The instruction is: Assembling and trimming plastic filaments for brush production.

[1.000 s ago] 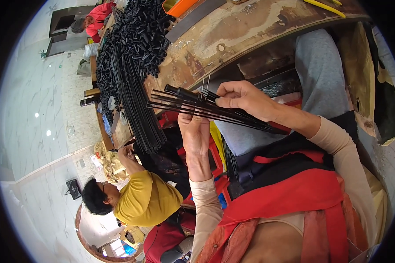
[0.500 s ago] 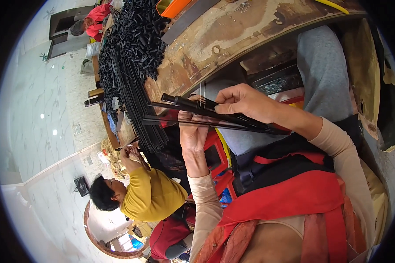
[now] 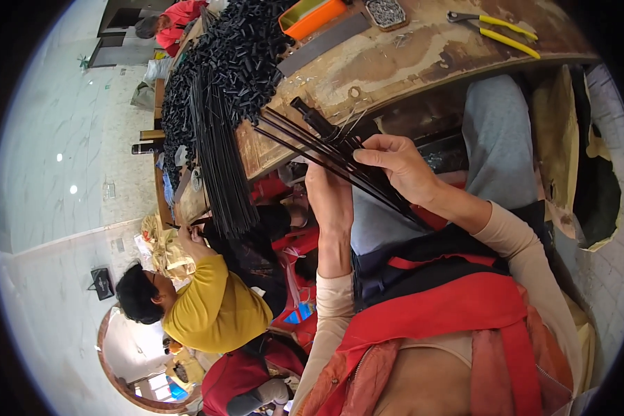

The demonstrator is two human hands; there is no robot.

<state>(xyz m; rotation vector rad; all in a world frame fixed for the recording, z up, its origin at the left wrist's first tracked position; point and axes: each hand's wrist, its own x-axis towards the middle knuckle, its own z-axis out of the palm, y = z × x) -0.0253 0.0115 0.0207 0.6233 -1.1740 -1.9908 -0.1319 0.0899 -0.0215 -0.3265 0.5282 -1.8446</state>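
Note:
Over my lap I hold an umbrella frame part: a black tubular fitting (image 3: 315,119) with thin black ribs (image 3: 295,139) running alongside it. My left hand (image 3: 329,197) is closed around the frame from below, its fingertips partly hidden behind the ribs. My right hand (image 3: 399,166) pinches at the ribs near the base of the fitting, thumb on top. Fine bare wire (image 3: 356,123) sticks up there, between the fitting and my right fingers. The far ends of the ribs slant down toward my lap.
The worn wooden table (image 3: 395,62) curves ahead of me. It bears yellow-handled pliers (image 3: 509,40), a small tray of metal pins (image 3: 387,14), an orange box (image 3: 315,19), a flat dark bar (image 3: 326,46), heaped black fittings (image 3: 243,62) and loose ribs (image 3: 218,152). A yellow-sleeved co-worker (image 3: 218,305) sits left.
The view has shifted, bringing the pliers and pin tray into sight. The frame part now tilts more steeply, its fitting over the table edge. Both hands keep their hold on it.

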